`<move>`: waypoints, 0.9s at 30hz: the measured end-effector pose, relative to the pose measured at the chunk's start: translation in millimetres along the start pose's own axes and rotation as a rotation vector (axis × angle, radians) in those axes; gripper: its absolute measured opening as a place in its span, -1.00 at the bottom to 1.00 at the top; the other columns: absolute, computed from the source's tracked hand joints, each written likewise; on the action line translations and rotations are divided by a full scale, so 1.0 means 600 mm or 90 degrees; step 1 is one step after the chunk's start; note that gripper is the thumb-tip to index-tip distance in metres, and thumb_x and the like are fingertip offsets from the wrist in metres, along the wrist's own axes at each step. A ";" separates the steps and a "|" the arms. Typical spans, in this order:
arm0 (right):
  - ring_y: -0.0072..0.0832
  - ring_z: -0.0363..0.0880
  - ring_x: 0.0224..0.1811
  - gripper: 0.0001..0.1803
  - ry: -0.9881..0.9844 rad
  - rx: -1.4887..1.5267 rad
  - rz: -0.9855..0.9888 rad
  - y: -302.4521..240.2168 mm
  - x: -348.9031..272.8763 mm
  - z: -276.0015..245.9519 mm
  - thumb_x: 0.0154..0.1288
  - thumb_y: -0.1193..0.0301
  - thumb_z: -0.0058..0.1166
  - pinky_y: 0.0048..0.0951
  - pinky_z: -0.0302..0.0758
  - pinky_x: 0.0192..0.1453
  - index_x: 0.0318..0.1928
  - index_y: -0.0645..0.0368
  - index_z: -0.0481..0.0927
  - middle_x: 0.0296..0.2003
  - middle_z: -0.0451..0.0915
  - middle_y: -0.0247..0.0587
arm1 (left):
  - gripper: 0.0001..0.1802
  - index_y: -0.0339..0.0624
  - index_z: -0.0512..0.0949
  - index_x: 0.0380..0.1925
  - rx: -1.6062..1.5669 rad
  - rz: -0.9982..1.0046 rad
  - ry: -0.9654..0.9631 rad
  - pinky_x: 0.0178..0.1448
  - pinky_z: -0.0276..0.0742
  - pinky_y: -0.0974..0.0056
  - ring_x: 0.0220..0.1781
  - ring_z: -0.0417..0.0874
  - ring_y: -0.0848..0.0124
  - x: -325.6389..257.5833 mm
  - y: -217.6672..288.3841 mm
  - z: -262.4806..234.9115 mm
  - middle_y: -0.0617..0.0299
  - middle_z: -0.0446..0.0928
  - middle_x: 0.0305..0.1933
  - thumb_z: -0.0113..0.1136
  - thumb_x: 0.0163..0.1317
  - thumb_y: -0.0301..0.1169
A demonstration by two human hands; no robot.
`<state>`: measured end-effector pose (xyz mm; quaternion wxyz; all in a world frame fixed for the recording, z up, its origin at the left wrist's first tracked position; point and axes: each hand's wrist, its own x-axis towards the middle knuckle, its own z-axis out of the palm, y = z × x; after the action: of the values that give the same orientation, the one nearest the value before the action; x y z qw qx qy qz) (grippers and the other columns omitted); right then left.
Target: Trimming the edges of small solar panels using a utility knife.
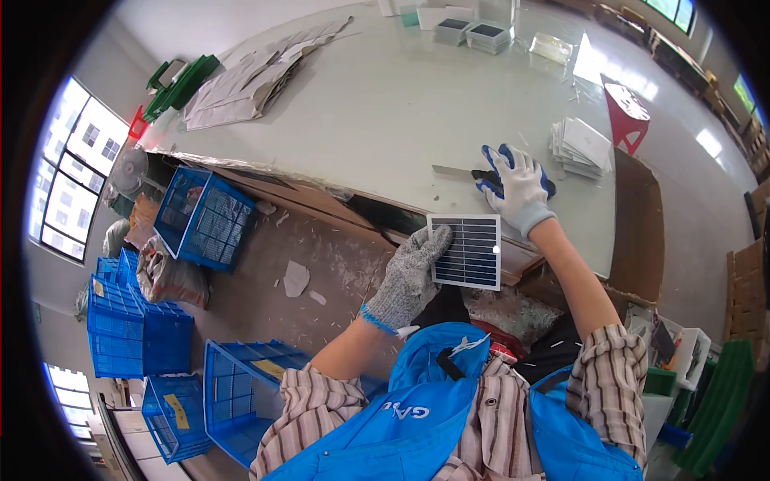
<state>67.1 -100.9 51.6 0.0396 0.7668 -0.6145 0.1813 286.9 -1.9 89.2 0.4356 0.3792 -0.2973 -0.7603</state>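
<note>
My left hand point(411, 268), in a grey knit glove with a blue cuff edge, grips a small solar panel point(467, 251) by its left side. The panel has dark cells with thin lines and a white border, and it is held just off the table's front edge. Over the tabletop, my right hand point(516, 183), in a white glove with blue coating, has its thumb and fingers apart. Beneath it lies a utility knife point(453, 171), its blade pointing left and its black handle partly hidden by that hand.
White-edged panels point(581, 148) are stacked right of my right hand. More panels point(485, 36) stand at the table's point(385, 104) far side, with paper sheets point(253, 80) at its left. Blue crates point(204, 220) are on the floor to the left; a red stool point(626, 116) is beyond the right edge.
</note>
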 end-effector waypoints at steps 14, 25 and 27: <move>-0.58 0.57 -0.27 -0.66 0.098 1.010 0.334 0.079 -0.191 -0.155 0.34 0.33 0.01 -0.58 0.55 -0.23 -0.06 0.37 0.58 -0.26 0.61 -0.20 | -0.58 -0.29 0.47 0.08 0.705 0.463 -0.215 0.10 0.52 0.25 -0.02 0.60 0.34 0.089 -0.059 0.081 0.06 0.57 -0.03 0.20 0.23 -0.42; -0.61 0.53 -0.35 -0.81 0.005 0.797 0.323 0.126 -0.221 -0.167 0.21 0.43 0.05 -0.55 0.55 -0.29 -0.22 0.27 0.59 -0.34 0.60 -0.27 | -0.72 -0.30 0.61 -0.12 0.335 0.032 -0.116 -0.08 0.52 0.42 -0.26 0.59 0.60 0.092 -0.073 0.161 0.25 0.65 -0.26 0.14 0.34 -0.30; -0.63 0.50 -0.36 -0.79 0.064 1.017 0.394 0.120 -0.228 -0.157 0.27 0.40 0.04 -0.54 0.53 -0.29 -0.16 0.27 0.54 -0.32 0.57 -0.31 | -0.71 -0.30 0.62 -0.14 0.349 0.048 -0.108 -0.09 0.51 0.43 -0.27 0.56 0.62 0.091 -0.074 0.166 0.26 0.65 -0.30 0.16 0.32 -0.29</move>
<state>-48.0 35.7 83.1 -0.5366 0.3536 -0.4817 0.5959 166.2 -18.7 90.3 0.3186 0.4064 -0.5409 -0.6639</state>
